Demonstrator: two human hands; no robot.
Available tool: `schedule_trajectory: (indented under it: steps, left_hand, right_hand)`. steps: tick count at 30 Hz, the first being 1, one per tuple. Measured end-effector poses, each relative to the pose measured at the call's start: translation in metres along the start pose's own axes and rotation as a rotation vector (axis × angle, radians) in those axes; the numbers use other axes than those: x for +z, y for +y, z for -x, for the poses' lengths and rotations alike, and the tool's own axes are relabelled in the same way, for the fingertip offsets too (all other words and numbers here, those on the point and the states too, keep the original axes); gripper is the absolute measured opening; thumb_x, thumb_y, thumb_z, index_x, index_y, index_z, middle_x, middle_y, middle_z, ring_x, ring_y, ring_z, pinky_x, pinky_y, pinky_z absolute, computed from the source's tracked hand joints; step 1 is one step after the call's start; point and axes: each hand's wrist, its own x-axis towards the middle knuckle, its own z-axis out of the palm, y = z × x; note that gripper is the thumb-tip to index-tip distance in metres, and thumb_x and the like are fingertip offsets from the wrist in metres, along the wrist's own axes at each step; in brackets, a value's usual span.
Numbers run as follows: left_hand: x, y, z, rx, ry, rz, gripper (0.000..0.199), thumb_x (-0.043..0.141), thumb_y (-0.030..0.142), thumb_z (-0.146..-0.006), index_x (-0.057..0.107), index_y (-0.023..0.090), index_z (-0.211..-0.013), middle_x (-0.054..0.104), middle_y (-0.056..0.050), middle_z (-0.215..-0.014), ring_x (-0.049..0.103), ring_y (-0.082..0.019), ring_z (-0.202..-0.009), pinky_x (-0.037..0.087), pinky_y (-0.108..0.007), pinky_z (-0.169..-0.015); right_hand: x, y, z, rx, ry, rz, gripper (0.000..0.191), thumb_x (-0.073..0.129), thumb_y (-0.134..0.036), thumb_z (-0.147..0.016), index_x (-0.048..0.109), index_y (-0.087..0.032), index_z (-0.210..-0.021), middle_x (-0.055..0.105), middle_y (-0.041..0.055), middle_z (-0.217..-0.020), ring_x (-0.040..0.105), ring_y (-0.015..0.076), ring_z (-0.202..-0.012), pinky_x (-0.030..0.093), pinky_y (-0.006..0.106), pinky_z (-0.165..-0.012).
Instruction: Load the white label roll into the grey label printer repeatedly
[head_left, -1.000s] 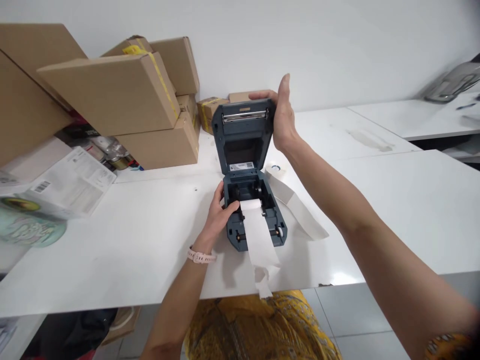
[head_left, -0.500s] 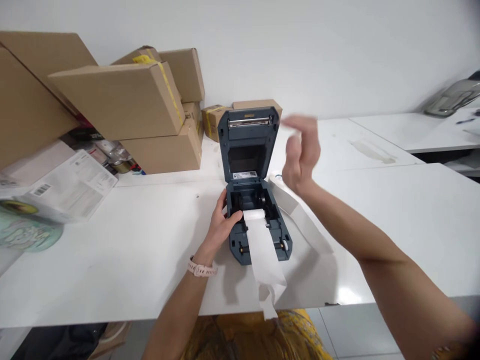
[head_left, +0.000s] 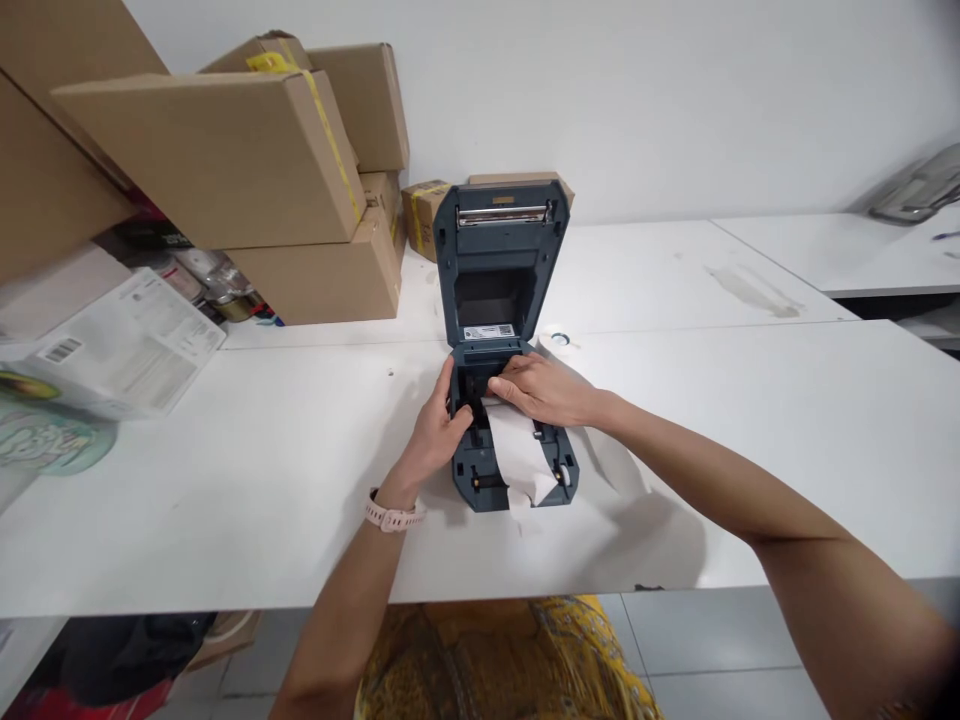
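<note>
A dark grey-blue label printer (head_left: 469, 440) sits on the white table with its lid (head_left: 444, 268) raised. My left hand (head_left: 435, 428) grips its left side, fingers along the outer wall and thumb over the rim. Down in the printer's bay, my right hand (head_left: 541, 388) is closed at the small paper roll, which its fingers mostly hide. From there a white paper strip (head_left: 517, 445) runs forward across the roller, its crumpled end near the printer's front edge. Behind my right wrist, a loose white strip and a roll (head_left: 559, 342) lie on the table.
Cardboard boxes (head_left: 217, 165) are stacked at the back left, with smaller ones (head_left: 426, 215) against the wall. A white printed box (head_left: 124, 345) and a green patterned container (head_left: 56, 435) stand at the left. The table's front edge (head_left: 225, 612) runs close to my body.
My right hand has come down from the air beside the lid into the printer's bay, onto the paper roll. The strip's front end has drawn back toward the printer. My left hand stays on the printer.
</note>
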Motion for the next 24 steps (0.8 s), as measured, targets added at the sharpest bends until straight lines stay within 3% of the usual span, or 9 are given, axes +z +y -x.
schedule_trajectory:
  steps: [4, 9, 12, 16, 18, 20, 22, 24]
  left_hand:
    - [0.0, -0.001, 0.0, 0.024, -0.005, 0.0, 0.08, 0.058, 0.031, -0.096, 0.023, 0.028, -0.168, 0.034, -0.007, -0.174, 0.036, -0.029, -0.159, 0.029, -0.047, -0.132]
    - [0.001, 0.003, 0.001, 0.011, 0.018, 0.004, 0.079, 0.058, 0.028, -0.094, 0.027, 0.025, -0.167, 0.036, -0.008, -0.173, 0.037, -0.029, -0.159, 0.03, -0.047, -0.132]
    - [0.001, 0.001, 0.0, 0.004, 0.018, 0.007, 0.079, 0.056, 0.027, -0.094, 0.027, 0.025, -0.167, 0.035, -0.008, -0.173, 0.039, -0.029, -0.158, 0.03, -0.047, -0.132]
    - [0.001, -0.005, -0.001, 0.039, -0.009, 0.007, 0.078, 0.054, 0.028, -0.096, 0.023, 0.026, -0.168, 0.031, -0.007, -0.175, 0.035, -0.027, -0.16, 0.029, -0.046, -0.133]
    - [0.0, -0.006, -0.001, 0.04, -0.023, 0.009, 0.079, 0.055, 0.031, -0.097, 0.021, 0.026, -0.168, 0.031, -0.009, -0.175, 0.035, -0.028, -0.16, 0.03, -0.047, -0.132]
    - [0.0, -0.006, -0.001, 0.036, -0.033, 0.012, 0.08, 0.056, 0.035, -0.097, 0.02, 0.026, -0.168, 0.03, -0.009, -0.176, 0.034, -0.03, -0.16, 0.031, -0.049, -0.132]
    - [-0.001, -0.005, -0.001, 0.039, -0.037, 0.007, 0.08, 0.057, 0.039, -0.098, 0.02, 0.027, -0.168, 0.028, -0.009, -0.176, 0.032, -0.031, -0.161, 0.032, -0.049, -0.131]
    - [-0.002, -0.005, 0.0, 0.04, -0.04, -0.004, 0.079, 0.057, 0.041, -0.099, 0.021, 0.027, -0.168, 0.028, -0.009, -0.176, 0.031, -0.031, -0.162, 0.033, -0.048, -0.131]
  right_hand:
    - [-0.014, 0.0, -0.007, 0.018, -0.166, 0.037, 0.06, 0.029, -0.051, -0.111, 0.076, -0.021, -0.089, 0.076, 0.0079, -0.085, 0.069, 0.0256, -0.092, 0.048, 0.041, -0.087]
    - [-0.033, 0.0, -0.031, 0.037, -0.376, 0.067, 0.028, 0.051, -0.022, -0.101, 0.078, -0.025, -0.107, 0.081, 0.0045, -0.1, 0.071, 0.0212, -0.082, 0.042, 0.032, -0.07]
    - [-0.034, -0.004, -0.044, 0.046, -0.517, 0.146, 0.031, 0.061, -0.019, -0.092, 0.077, -0.025, -0.118, 0.082, 0.0055, -0.102, 0.073, 0.0236, -0.087, 0.04, 0.031, -0.068]
    - [-0.031, -0.009, -0.052, 0.019, -0.661, 0.171, 0.051, 0.073, -0.025, -0.084, 0.07, -0.021, -0.135, 0.079, 0.0091, -0.116, 0.071, 0.0297, -0.105, 0.044, 0.033, -0.076]
    - [-0.037, -0.007, -0.049, 0.023, -0.669, 0.09, 0.057, 0.076, -0.022, -0.078, 0.069, -0.018, -0.134, 0.078, 0.01, -0.115, 0.071, 0.0291, -0.101, 0.047, 0.033, -0.077]
    - [-0.05, 0.002, -0.039, -0.001, -0.614, -0.137, 0.054, 0.076, -0.026, -0.079, 0.069, -0.017, -0.132, 0.077, 0.0097, -0.115, 0.071, 0.0254, -0.097, 0.05, 0.033, -0.078]
    - [-0.067, 0.018, -0.02, -0.076, -0.452, -0.425, 0.05, 0.076, -0.035, -0.083, 0.069, -0.018, -0.13, 0.075, 0.0094, -0.12, 0.07, 0.0224, -0.1, 0.053, 0.032, -0.083]
    - [-0.081, 0.039, 0.009, -0.153, -0.209, -0.65, 0.049, 0.081, -0.046, -0.082, 0.07, -0.021, -0.122, 0.075, 0.0081, -0.119, 0.069, 0.021, -0.102, 0.054, 0.035, -0.089]
